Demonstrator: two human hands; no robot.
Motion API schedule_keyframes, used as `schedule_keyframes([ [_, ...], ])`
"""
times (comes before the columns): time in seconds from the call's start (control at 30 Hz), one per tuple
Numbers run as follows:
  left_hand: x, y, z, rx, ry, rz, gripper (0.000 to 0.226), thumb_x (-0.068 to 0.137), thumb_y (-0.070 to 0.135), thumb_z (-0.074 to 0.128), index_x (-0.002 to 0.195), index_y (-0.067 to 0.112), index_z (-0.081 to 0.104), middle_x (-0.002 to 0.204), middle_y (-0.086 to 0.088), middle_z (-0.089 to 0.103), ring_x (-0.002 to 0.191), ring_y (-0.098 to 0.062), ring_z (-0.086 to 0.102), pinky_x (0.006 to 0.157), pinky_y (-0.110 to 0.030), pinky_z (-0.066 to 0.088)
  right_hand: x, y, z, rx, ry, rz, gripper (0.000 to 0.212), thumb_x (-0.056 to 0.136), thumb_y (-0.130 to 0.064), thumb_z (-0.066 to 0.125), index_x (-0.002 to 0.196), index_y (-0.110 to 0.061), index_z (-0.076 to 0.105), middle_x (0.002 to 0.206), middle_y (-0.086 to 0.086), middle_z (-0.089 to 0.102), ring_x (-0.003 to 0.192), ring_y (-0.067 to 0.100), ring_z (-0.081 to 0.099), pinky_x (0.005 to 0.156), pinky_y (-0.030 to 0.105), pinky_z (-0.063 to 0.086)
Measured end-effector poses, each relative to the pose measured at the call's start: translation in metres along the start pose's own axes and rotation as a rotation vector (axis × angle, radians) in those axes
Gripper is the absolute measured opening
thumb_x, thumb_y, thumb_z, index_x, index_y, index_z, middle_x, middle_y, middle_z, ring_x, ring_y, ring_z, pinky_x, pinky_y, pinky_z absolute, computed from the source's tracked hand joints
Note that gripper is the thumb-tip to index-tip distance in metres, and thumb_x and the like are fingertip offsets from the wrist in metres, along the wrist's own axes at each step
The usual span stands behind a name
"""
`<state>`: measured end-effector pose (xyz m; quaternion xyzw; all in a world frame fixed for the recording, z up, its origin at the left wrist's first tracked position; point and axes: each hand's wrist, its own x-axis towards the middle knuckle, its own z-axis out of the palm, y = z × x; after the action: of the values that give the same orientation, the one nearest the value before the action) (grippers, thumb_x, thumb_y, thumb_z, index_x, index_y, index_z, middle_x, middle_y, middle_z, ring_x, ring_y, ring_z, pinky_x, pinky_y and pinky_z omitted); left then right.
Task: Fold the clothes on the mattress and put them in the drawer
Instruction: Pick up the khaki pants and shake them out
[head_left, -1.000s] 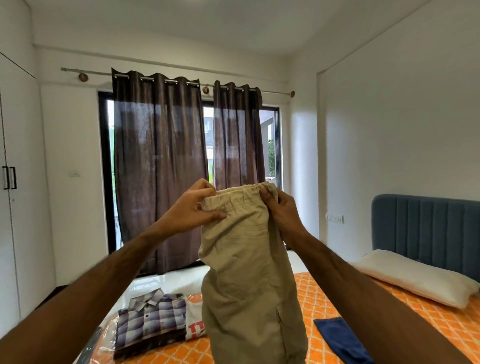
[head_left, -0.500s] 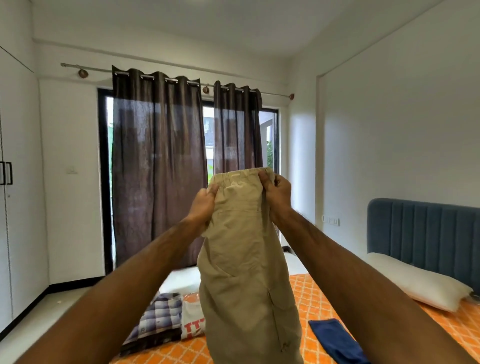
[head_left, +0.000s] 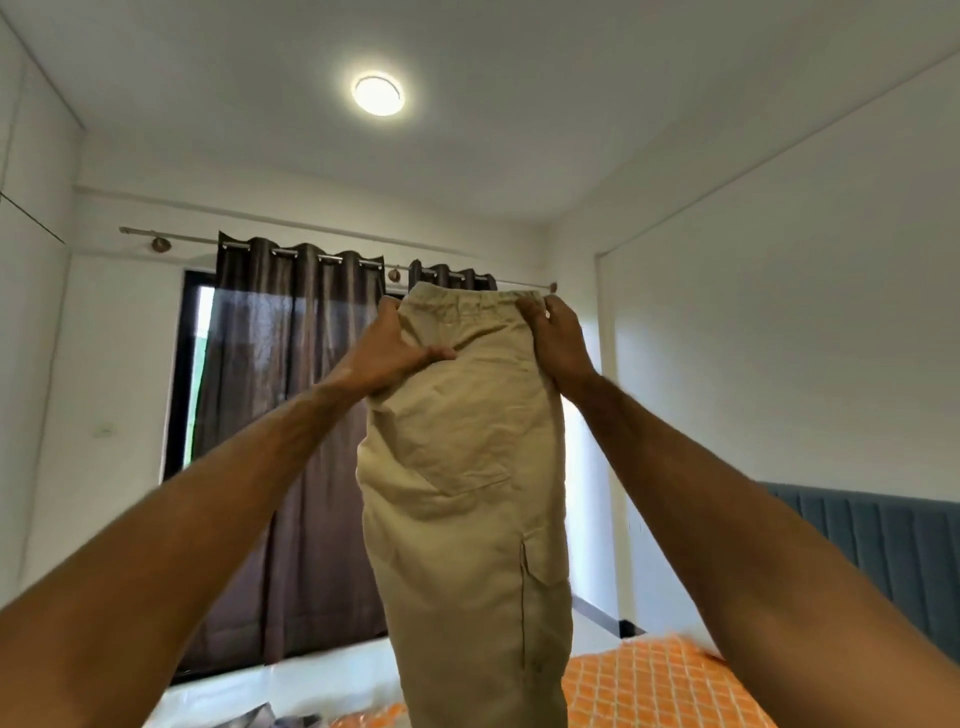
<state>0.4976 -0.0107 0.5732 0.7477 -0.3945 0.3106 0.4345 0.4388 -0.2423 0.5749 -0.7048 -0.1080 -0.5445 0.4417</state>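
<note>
A pair of beige cargo trousers hangs lengthwise in front of me, held up by its elastic waistband. My left hand grips the waistband's left side, thumb lying across the fabric. My right hand pinches the waistband's right corner. The trousers' lower end runs out of view at the bottom. A strip of the orange-patterned mattress shows at the bottom right. The other clothes and the drawer are out of sight.
Dark brown curtains cover a window straight ahead. A blue padded headboard stands at the right. White wardrobe doors line the left wall. A ceiling lamp is lit above.
Both hands have lifted the trousers higher and my view has tilted up. The checked shirt, blue cloth and pillow have dropped out of view.
</note>
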Motion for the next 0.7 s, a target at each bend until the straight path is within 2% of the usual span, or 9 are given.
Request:
schedule_keyframes([
  [0.07,0.000,0.012,-0.023,-0.095,0.010,0.035,0.060,0.058,0.068,0.083,0.103,0.029,0.069,0.096,0.013,0.070,0.090,-0.007,0.066,0.084,-0.029,0.052,0.001,-0.025,-0.012,0.130,-0.094,-0.015,0.051,0.094,-0.052,0.065,0.107,-0.003,0.068,0.101,0.008,0.072,0.090,0.021,0.068,0.088,0.045,0.058],
  [0.13,0.002,0.036,-0.051,-0.263,0.032,0.048,0.045,0.061,0.062,0.084,0.079,0.022,0.074,0.073,0.010,0.073,0.070,-0.006,0.067,0.069,-0.028,0.054,0.001,-0.058,-0.023,0.224,-0.170,-0.068,0.059,0.089,-0.055,0.066,0.109,0.001,0.068,0.092,0.006,0.070,0.081,0.015,0.065,0.076,0.034,0.055],
  [0.2,0.006,0.063,-0.072,-0.523,-0.034,0.078,0.045,0.066,0.045,0.088,0.090,0.010,0.072,0.075,0.003,0.074,0.072,-0.012,0.070,0.068,-0.027,0.058,0.011,-0.088,-0.031,0.244,-0.179,-0.099,0.048,0.098,-0.046,0.059,0.115,-0.002,0.068,0.086,-0.001,0.069,0.068,0.000,0.065,0.067,0.019,0.053],
  [0.27,0.012,0.085,-0.085,-0.666,-0.068,0.088,0.041,0.077,0.033,0.076,0.105,0.004,0.069,0.085,-0.003,0.075,0.080,-0.015,0.072,0.072,-0.025,0.058,0.022,-0.117,-0.033,0.231,-0.184,-0.099,0.037,0.103,-0.043,0.055,0.114,-0.011,0.069,0.089,-0.006,0.069,0.069,-0.006,0.065,0.068,0.015,0.052],
  [0.37,0.018,0.097,-0.085,-0.667,-0.068,0.014,0.025,0.095,0.032,0.054,0.087,0.013,0.068,0.069,0.003,0.073,0.062,-0.005,0.070,0.060,-0.019,0.053,0.030,-0.130,-0.032,0.196,-0.192,-0.080,0.027,0.105,-0.037,0.053,0.108,-0.015,0.068,0.097,-0.004,0.067,0.076,-0.001,0.064,0.074,0.017,0.050],
  [0.43,0.021,0.080,-0.074,-0.640,-0.077,-0.074,0.032,0.103,0.036,0.049,0.091,0.014,0.070,0.074,0.002,0.075,0.066,-0.005,0.071,0.061,-0.019,0.054,0.026,-0.112,-0.029,0.151,-0.195,-0.048,0.032,0.107,-0.034,0.050,0.116,-0.009,0.067,0.097,-0.001,0.069,0.067,0.005,0.065,0.058,0.008,0.046],
  [0.5,0.021,0.049,-0.052,-0.593,-0.048,-0.107,0.034,0.101,0.038,0.054,0.111,0.010,0.071,0.094,-0.003,0.077,0.082,-0.012,0.074,0.070,-0.024,0.058,0.019,-0.072,-0.025,0.269,-0.237,0.018,0.032,0.106,-0.030,0.053,0.118,-0.003,0.066,0.092,-0.001,0.076,0.068,0.009,0.070,0.058,0.011,0.050],
  [0.63,-0.001,-0.047,0.026,-0.407,-0.043,-0.168,0.025,0.096,0.035,0.065,0.086,0.012,0.072,0.070,0.008,0.073,0.064,-0.003,0.066,0.063,-0.022,0.051,-0.016,0.050,-0.010,0.338,-0.356,0.236,0.034,0.102,-0.015,0.060,0.131,0.002,0.055,0.087,-0.002,0.074,0.074,0.008,0.069,0.066,0.023,0.056],
  [0.7,-0.024,-0.094,0.070,-0.386,-0.108,-0.249,0.021,0.096,0.033,0.066,0.085,0.016,0.070,0.071,0.010,0.073,0.065,-0.003,0.066,0.065,-0.023,0.052,-0.044,0.107,-0.007,0.280,-0.424,0.338,0.049,0.092,-0.023,0.071,0.132,-0.001,0.056,0.095,-0.001,0.073,0.081,0.012,0.069,0.071,0.027,0.058],
])
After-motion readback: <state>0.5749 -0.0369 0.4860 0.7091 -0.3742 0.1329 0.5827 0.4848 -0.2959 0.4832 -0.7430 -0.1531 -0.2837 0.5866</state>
